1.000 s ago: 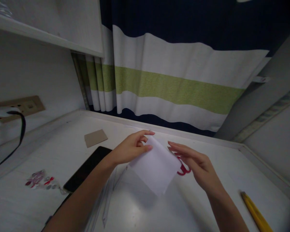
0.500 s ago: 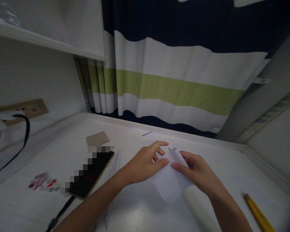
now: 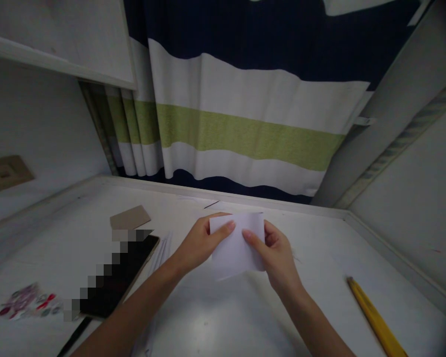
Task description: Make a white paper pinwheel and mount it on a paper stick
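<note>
Centrally: one sheet of white paper [image 3: 233, 259], roughly four-sided, raised above the counter [image 3: 319, 253] about midway between its left and right edges; lower border slightly slanted, upper border facing the counter's back edge. It lies between the two hands, touched by both.

Left hand [image 3: 202, 243]: grasping the paper by its left side, thumb flat on the near face and pointing inward, the other fingers mostly hidden behind the sheet. Right hand [image 3: 282, 255]: grasping the right side in like fashion, thumb on the near face, fingers curled at and behind the border. Thumb tips near each other, not touching. Whether anything else sits behind the paper cannot be told.

Left part of the counter: one dark phone [image 3: 128, 280], partly masked by blurred squares, lying aslant beside the left forearm; one grey-brown card [image 3: 130, 218], between the phone and the back edge; a bundle of pale thin strips [image 3: 159, 255], between phone and left hand; a cluster of small red and purplish ornaments [image 3: 26, 300], nearer the left edge.

Right part: one yellow tool [image 3: 373, 315], slanting, well apart from the right hand, towards the near right corner.

Beyond the back edge: one striped curtain [image 3: 245, 131], navy, white and green.
</note>
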Demonstrator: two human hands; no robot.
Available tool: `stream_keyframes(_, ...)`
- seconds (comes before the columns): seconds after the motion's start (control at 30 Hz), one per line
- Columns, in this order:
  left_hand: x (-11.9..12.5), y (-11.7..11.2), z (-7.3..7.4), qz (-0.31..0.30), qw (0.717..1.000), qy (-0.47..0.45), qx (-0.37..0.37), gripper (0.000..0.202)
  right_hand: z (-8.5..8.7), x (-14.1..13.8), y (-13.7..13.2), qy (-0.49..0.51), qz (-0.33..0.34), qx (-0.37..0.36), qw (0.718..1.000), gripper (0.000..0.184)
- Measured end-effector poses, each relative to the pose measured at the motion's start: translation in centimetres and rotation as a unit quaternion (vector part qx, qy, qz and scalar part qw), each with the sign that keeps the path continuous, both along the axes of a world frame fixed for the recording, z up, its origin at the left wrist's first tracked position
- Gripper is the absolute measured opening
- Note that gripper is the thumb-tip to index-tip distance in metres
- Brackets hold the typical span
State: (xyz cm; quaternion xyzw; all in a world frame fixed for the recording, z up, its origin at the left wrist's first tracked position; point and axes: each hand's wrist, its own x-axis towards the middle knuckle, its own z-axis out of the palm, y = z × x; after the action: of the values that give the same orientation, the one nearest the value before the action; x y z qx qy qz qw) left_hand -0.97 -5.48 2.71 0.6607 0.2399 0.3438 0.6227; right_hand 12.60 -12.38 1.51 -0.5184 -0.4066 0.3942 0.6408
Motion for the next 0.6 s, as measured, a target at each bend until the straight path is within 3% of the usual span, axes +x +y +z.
stream_keyframes(0.6,-0.23,-0.82,0.24,-0.001,0.994,0.031,0.109,0.027,0.33,0.34,-0.38,0.024,0.019,-0.069,0.997,0.032)
